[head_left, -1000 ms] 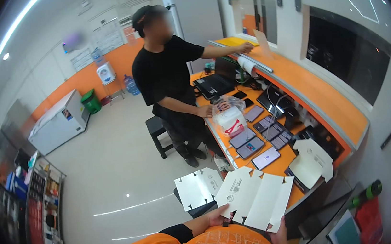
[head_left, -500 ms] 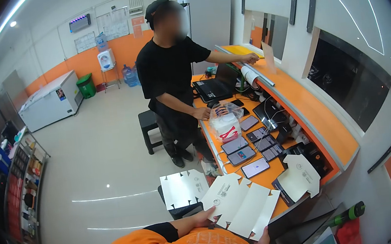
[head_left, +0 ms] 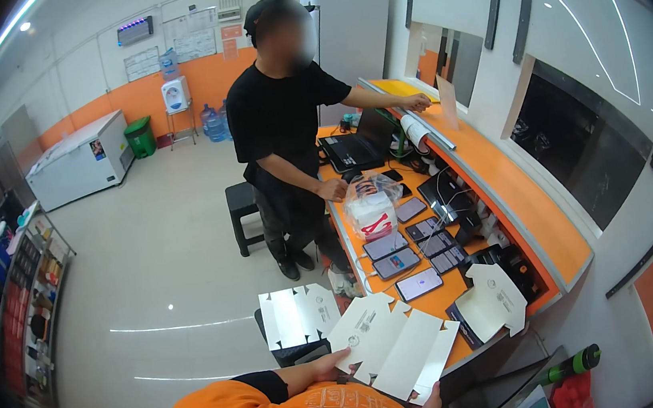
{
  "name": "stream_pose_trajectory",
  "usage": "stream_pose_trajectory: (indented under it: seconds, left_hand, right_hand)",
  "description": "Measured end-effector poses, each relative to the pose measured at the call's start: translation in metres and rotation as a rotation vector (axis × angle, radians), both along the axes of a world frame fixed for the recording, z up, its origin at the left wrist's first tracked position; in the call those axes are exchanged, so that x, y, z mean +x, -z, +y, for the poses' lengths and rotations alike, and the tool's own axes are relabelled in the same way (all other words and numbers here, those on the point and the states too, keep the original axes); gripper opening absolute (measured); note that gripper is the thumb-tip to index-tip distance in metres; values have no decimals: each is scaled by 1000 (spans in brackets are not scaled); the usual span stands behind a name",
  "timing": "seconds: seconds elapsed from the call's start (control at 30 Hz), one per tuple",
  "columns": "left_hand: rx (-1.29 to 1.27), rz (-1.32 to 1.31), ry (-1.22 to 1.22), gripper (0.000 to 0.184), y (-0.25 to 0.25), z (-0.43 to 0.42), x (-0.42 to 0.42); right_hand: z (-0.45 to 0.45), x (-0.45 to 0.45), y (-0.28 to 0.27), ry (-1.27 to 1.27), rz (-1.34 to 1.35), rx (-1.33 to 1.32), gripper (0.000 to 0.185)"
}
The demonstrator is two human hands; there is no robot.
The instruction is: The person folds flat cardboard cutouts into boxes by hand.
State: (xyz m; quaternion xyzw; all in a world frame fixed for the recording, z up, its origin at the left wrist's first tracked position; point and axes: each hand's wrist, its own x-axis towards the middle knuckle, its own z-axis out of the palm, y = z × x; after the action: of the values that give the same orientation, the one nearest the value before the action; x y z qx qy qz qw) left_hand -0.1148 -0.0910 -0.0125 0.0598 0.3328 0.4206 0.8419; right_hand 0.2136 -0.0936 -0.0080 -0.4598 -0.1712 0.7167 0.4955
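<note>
A flat white carton blank (head_left: 394, 340) with printed marks, creases and notched edges is spread between my two hands, tilted in front of my orange shirt. My left hand (head_left: 333, 364) grips its left lower edge, fingers partly hidden beneath it. At the lower right corner, my right hand (head_left: 431, 404) is closed on the same blank, and most of its fingers are out of sight. Another carton blank (head_left: 299, 317) lies on a black stool to the left. A third blank (head_left: 492, 300) rests at the near end of the orange counter.
Several phones (head_left: 419, 283), a plastic bag with a white package (head_left: 374, 215) and a laptop (head_left: 360, 148) occupy the orange counter. A co-worker in black (head_left: 285, 120) stands at its far left side. A green-capped bottle (head_left: 574, 363) is at lower right, a black stool (head_left: 242, 201) behind.
The whole view has shifted slightly, so most things appear a little further left. Both my hands keep their hold on the carton blank, and the co-worker's pose is nearly the same.
</note>
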Motion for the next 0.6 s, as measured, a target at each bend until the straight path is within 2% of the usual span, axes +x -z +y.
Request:
stream_pose_trajectory:
  seconds: [0.07, 0.17, 0.27, 0.37, 0.47, 0.6]
  left_hand:
    - [-16, -40, -1, 37, 3, -2, -5]
    - [40, -75, 70, 41, -21, -3, -12]
    - [-72, -59, 39, 41, -8, 1, -8]
    - [-54, 16, -45, 39, -2, 3, 1]
    - [68, 180, -15, 35, 9, 4, 1]
    - [224, 338, -61, 39, -8, 3, 8]
  right_hand:
    - [2, 1, 5, 34, -2, 14, 50]
    - [3, 1, 7, 68, -9, 32, 49]
    - [2, 2, 10, 53, 9, 90, 50]
    - [-1, 2, 2, 9, 18, 132, 50]
    - [0, 7, 11, -47, 21, 183, 51]
    - [2, 15, 22, -80, -11, 128, 51]
